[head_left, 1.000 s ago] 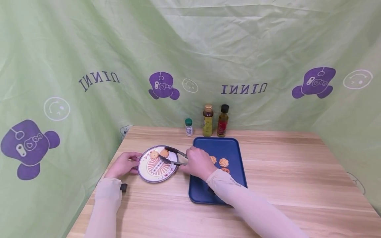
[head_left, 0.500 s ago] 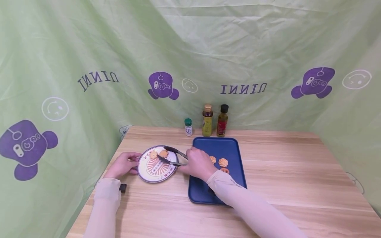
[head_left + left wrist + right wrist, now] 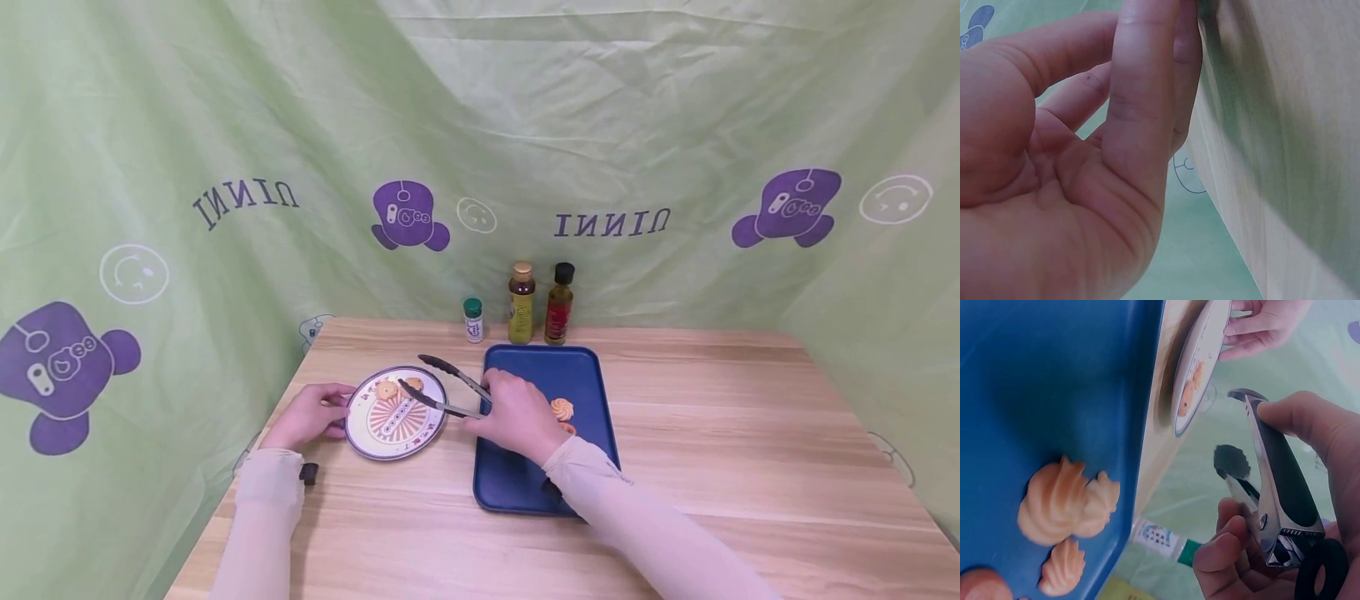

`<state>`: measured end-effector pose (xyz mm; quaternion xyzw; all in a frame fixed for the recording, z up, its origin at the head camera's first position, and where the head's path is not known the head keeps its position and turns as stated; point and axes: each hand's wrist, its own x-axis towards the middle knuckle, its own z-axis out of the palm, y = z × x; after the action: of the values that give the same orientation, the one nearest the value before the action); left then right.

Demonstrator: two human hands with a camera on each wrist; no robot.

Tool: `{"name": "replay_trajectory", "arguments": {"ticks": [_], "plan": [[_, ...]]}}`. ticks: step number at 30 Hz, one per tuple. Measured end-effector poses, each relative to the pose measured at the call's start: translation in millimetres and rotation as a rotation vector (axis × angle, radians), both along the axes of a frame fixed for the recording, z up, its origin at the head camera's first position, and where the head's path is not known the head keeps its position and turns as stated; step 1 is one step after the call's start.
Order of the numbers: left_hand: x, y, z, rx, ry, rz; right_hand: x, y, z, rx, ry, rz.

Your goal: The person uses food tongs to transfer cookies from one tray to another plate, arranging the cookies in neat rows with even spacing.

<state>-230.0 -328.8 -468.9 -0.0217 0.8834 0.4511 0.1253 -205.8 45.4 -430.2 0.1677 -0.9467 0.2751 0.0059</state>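
A round patterned plate (image 3: 395, 440) lies on the wooden table with two small cookies (image 3: 387, 389) at its far side. My left hand (image 3: 330, 408) rests at the plate's left rim with the fingers straight; the left wrist view shows only palm and fingers (image 3: 1141, 94) against the table edge. My right hand (image 3: 487, 400) grips black-handled metal tongs (image 3: 438, 387), (image 3: 1279, 481). Their jaws stand apart and empty over the plate's right side. The hand hovers over a blue tray (image 3: 525, 492) holding swirled cookies (image 3: 562, 408), (image 3: 1066, 500).
Three small bottles (image 3: 522, 315) stand at the table's back edge behind the tray. Green printed cloth (image 3: 225, 208) walls the table at the back and both sides. Bare wood (image 3: 750, 433) stretches to the right of the tray.
The tongs let go of a cookie, which now lies on the plate, and their jaws have spread. My right hand drew back to the right over the tray. The left hand stayed.
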Motion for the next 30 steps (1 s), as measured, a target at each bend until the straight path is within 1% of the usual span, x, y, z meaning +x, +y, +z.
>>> {"name": "replay_trajectory", "arguments": {"ticks": [4,10,15,17,21,24,27,30], "plan": [[1.1,0,1.8,0.004,-0.005,0.001,2.1,10,0.3,-0.023,0.010,-0.013],[1.0,-1,1.7,-0.005,-0.015,0.008,7.9,28,5.2,-0.017,0.048,-0.027],[-0.8,0,0.8,-0.006,-0.027,0.021,14.2,48,8.5,-0.026,0.040,-0.041],[-0.9,0,1.3,-0.004,-0.030,0.023,16.5,57,9.1,-0.018,0.042,-0.047],[0.3,0,2.5,0.000,-0.027,0.018,22.7,76,9.3,0.022,0.086,-0.054],[0.4,0,1.8,0.001,-0.023,0.028,28.1,89,9.3,0.039,0.113,-0.054],[0.5,-1,1.1,-0.003,-0.017,0.028,33.1,101,9.3,0.054,0.122,-0.057],[0.4,0,1.0,0.003,-0.024,0.031,38.3,111,9.0,0.070,0.109,-0.068]]}}
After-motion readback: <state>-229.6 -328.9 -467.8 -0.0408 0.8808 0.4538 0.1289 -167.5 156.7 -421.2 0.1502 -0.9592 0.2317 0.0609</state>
